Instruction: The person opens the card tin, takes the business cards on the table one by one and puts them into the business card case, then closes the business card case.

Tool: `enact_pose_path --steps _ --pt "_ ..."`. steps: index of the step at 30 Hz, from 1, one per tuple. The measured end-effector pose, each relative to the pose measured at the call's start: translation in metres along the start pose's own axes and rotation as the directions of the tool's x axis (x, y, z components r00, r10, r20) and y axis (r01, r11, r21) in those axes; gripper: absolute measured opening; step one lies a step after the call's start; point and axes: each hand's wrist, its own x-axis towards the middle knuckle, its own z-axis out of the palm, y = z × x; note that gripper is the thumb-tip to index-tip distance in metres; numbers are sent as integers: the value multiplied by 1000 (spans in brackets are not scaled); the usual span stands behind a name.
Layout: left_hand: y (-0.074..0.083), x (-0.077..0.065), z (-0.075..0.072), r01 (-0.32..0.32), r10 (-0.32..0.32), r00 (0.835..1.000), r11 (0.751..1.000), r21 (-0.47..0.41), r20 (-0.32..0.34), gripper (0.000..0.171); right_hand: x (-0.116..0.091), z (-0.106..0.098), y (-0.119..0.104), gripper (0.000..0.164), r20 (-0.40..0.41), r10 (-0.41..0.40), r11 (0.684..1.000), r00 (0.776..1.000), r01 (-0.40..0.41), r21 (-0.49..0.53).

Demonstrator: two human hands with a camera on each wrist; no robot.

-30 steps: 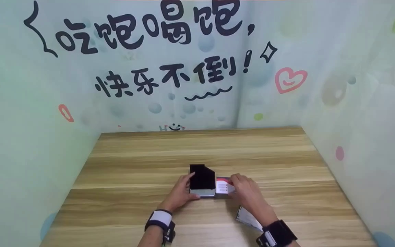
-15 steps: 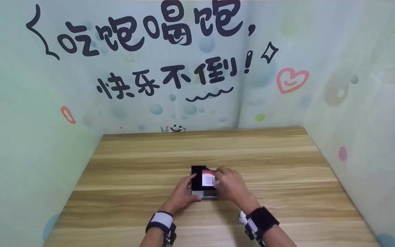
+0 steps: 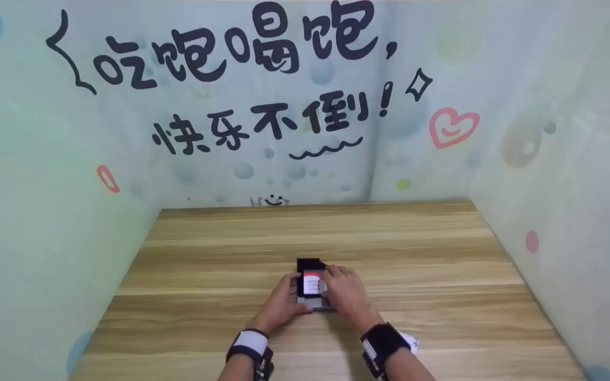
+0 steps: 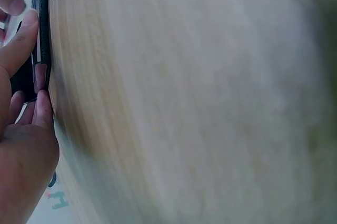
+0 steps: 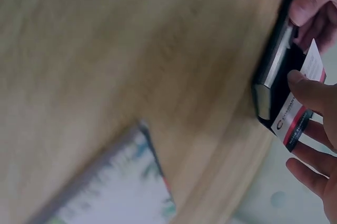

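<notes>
A black and silver business card case [image 3: 308, 263] lies open on the table, its black inside facing up. My left hand [image 3: 277, 302] grips the case along its left side, thumb at the near edge; in the left wrist view its fingertips [image 4: 44, 109] press the case's dark edge. Between thumb and fingers, my right hand [image 3: 348, 293] pinches a business card [image 3: 312, 286], white with a red band. It is held over the case's black inside. From the right wrist view the card [image 5: 287, 119] looks tilted; whether several are stacked cannot be told.
A white flat block with a leafy print [image 5: 121, 187] lies on the wooden table [image 3: 220, 254] nearer the body, mostly hidden behind the right wrist in the head view. Printed cloth walls [image 3: 45, 238] enclose the table at the back and both sides.
My right hand has brought the business card left, from beside the case to over its black inside. The left hand keeps its grip on the case in the same spot.
</notes>
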Motion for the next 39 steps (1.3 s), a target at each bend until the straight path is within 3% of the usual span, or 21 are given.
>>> enact_pose_path --steps 11,17,23,31,39 --pt "1 -2 1 -20 21 1000 999 28 -12 80 1 18 -3 37 -29 34 995 999 -31 92" --pt "1 -4 1 -1 5 999 996 86 -45 83 0 25 -4 39 -87 62 974 994 -42 221" --pt "0 -2 0 7 -7 999 1000 0 -49 85 -1 27 -7 36 -102 78 956 992 -45 288" --pt "-3 -1 0 -27 25 999 998 -57 -44 92 -4 26 -6 33 -77 54 947 996 -27 321" --pt "-3 -2 1 -51 49 998 996 -72 -32 97 -1 26 -5 43 -37 103 916 994 -80 393"
